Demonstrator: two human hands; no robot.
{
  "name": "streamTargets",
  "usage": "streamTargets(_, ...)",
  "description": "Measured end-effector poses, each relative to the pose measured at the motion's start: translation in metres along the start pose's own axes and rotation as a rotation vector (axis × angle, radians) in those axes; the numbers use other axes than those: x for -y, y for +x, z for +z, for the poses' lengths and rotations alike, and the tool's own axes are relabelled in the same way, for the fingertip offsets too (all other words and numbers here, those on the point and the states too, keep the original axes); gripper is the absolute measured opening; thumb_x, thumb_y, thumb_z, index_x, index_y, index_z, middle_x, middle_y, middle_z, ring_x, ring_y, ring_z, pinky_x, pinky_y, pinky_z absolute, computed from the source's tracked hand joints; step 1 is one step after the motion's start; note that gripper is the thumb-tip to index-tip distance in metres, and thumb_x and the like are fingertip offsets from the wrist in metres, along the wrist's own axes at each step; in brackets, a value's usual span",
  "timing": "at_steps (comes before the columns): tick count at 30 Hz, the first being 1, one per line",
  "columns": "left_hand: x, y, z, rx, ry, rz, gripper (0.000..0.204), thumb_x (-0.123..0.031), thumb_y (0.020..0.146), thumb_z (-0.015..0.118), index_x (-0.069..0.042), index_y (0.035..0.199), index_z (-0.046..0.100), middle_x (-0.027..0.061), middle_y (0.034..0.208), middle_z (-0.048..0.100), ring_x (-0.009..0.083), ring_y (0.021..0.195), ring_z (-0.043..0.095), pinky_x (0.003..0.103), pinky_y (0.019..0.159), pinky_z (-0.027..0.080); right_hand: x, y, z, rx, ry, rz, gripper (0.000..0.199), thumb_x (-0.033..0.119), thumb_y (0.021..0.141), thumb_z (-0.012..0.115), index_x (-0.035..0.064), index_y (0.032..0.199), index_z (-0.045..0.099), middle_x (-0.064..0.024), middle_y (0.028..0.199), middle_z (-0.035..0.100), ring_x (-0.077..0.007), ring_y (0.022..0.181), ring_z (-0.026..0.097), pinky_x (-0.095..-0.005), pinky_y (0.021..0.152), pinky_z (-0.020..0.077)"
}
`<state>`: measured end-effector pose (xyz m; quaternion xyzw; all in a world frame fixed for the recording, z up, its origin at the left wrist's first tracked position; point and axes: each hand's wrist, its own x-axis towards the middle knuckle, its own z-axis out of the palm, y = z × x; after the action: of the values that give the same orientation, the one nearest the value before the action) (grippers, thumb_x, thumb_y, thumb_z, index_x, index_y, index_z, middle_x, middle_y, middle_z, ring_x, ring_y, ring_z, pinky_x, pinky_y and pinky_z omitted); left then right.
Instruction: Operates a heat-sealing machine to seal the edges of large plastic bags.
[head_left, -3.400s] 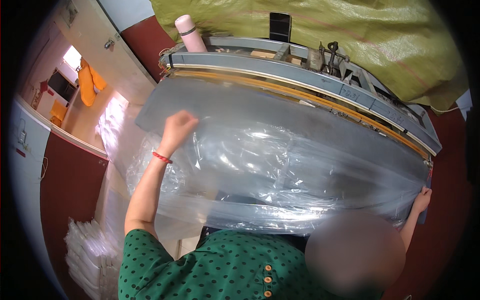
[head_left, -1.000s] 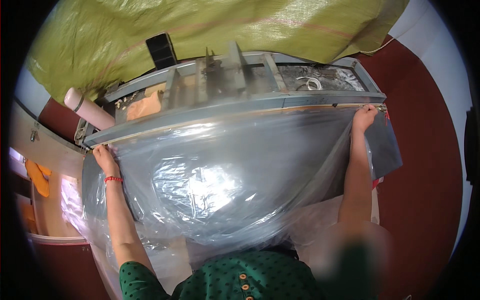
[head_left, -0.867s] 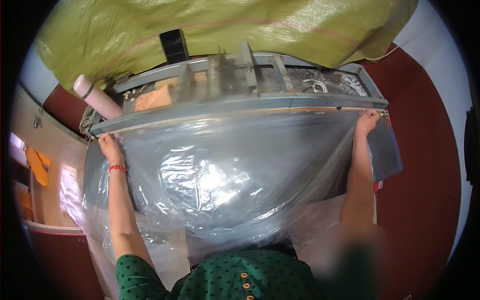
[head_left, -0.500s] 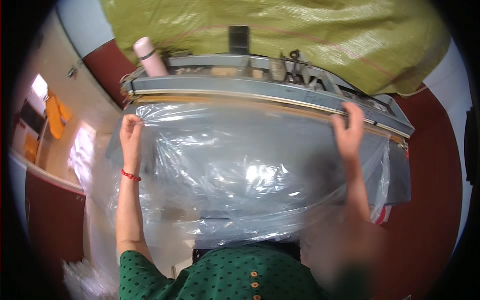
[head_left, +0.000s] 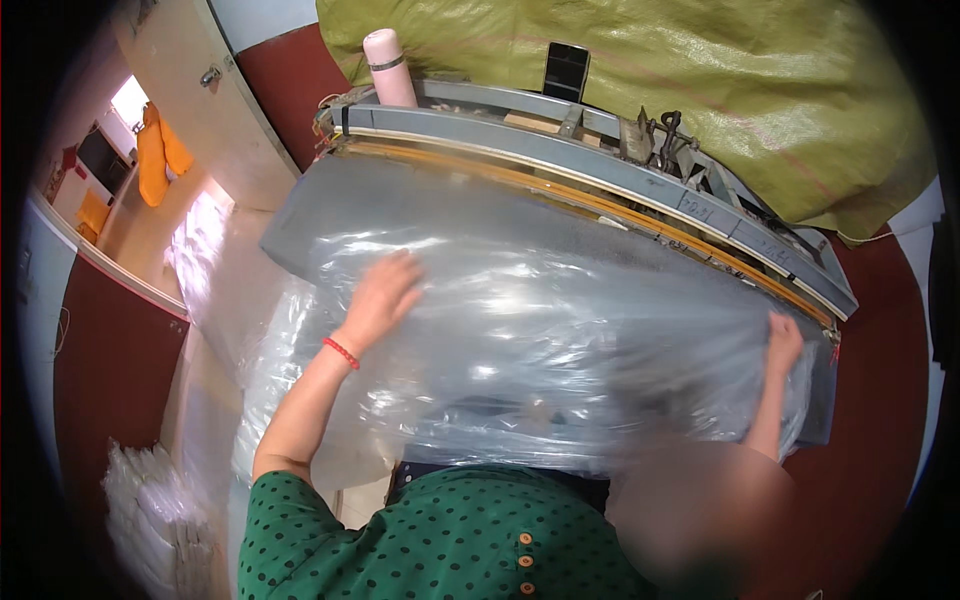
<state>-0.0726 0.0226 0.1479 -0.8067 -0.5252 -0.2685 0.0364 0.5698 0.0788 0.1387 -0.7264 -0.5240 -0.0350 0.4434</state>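
A wide sheet of clear plastic film (head_left: 560,340) lies wrinkled over a grey work surface (head_left: 370,195). My left hand (head_left: 385,295), with a red bead bracelet (head_left: 341,352) at the wrist, is over the film's left part. Its fingers are stretched out and slightly blurred. At the film's far right corner, my right hand (head_left: 783,343) is closed in a pinch on the film, and creases run from it toward the middle. Just beyond the sheet runs a long grey metal bar (head_left: 560,155) with an orange-brown strip (head_left: 590,205) along its near side.
Behind the bar, a tray section holds a pink bottle (head_left: 390,70), a dark phone (head_left: 566,72) and metal tools (head_left: 665,140). A green-yellow tarp (head_left: 760,90) covers the back. Stacked plastic packs (head_left: 155,510) lie at lower left, below an open door (head_left: 215,100).
My left hand has let go of the film's far left corner and moved nearer and inward. The right hand has come nearer and closed on the film. The view has shifted.
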Motion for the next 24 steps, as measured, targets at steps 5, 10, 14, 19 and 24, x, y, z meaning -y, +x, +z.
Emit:
streamTargets(5, -0.034, 0.006, 0.006, 0.247, -0.019, 0.057, 0.058, -0.041, 0.082, 0.051, -0.003, 0.126, 0.041, 0.0132, 0.133, 0.036, 0.0310, 0.127, 0.028, 0.046, 0.102, 0.022, -0.126, -0.006, -0.104, -0.091, -0.395, 0.071, 0.027, 0.028, 0.079, 0.061, 0.0012, 0.079, 0.060, -0.0163, 0.070, 0.060, -0.0270, 0.061, 0.055, -0.0360, 0.059, 0.0427)
streamTargets(10, -0.030, 0.011, 0.001, 0.243, 0.015, -0.016, 0.060, -0.042, 0.082, 0.051, -0.003, 0.126, 0.040, 0.0126, 0.135, 0.035, 0.0311, 0.128, 0.027, 0.047, 0.101, 0.022, -0.130, -0.010, -0.116, -0.077, -0.475, 0.140, 0.030, 0.033, 0.080, 0.058, 0.0025, 0.080, 0.060, -0.0174, 0.072, 0.059, -0.0338, 0.064, 0.054, -0.0393, 0.060, 0.0419)
streamTargets(14, -0.026, 0.017, -0.004, 0.251, 0.135, 0.089, 0.061, -0.043, 0.082, 0.050, -0.003, 0.127, 0.038, 0.0126, 0.136, 0.033, 0.0317, 0.128, 0.025, 0.046, 0.100, 0.024, -0.136, -0.010, -0.122, -0.073, -0.441, 0.131, 0.032, 0.034, 0.081, 0.058, 0.0023, 0.079, 0.059, -0.0183, 0.072, 0.058, -0.0333, 0.063, 0.054, -0.0401, 0.059, 0.0411)
streamTargets(19, -0.024, 0.029, 0.008, 0.342, 0.128, 0.074, 0.062, -0.043, 0.082, 0.050, -0.002, 0.127, 0.038, 0.0127, 0.136, 0.033, 0.0321, 0.128, 0.024, 0.045, 0.099, 0.025, -0.137, -0.011, -0.119, -0.091, -0.436, 0.117, 0.032, 0.033, 0.081, 0.057, 0.0017, 0.079, 0.058, -0.0182, 0.070, 0.057, -0.0319, 0.061, 0.053, -0.0394, 0.058, 0.0406)
streamTargets(24, -0.012, 0.051, 0.022, 0.303, 0.131, 0.018, 0.061, -0.041, 0.083, 0.051, -0.001, 0.127, 0.038, 0.0127, 0.136, 0.033, 0.0320, 0.128, 0.024, 0.044, 0.100, 0.025, -0.144, -0.010, -0.118, -0.098, -0.391, 0.097, 0.032, 0.033, 0.081, 0.058, 0.0010, 0.079, 0.057, -0.0165, 0.067, 0.056, -0.0282, 0.057, 0.050, -0.0370, 0.057, 0.0405)
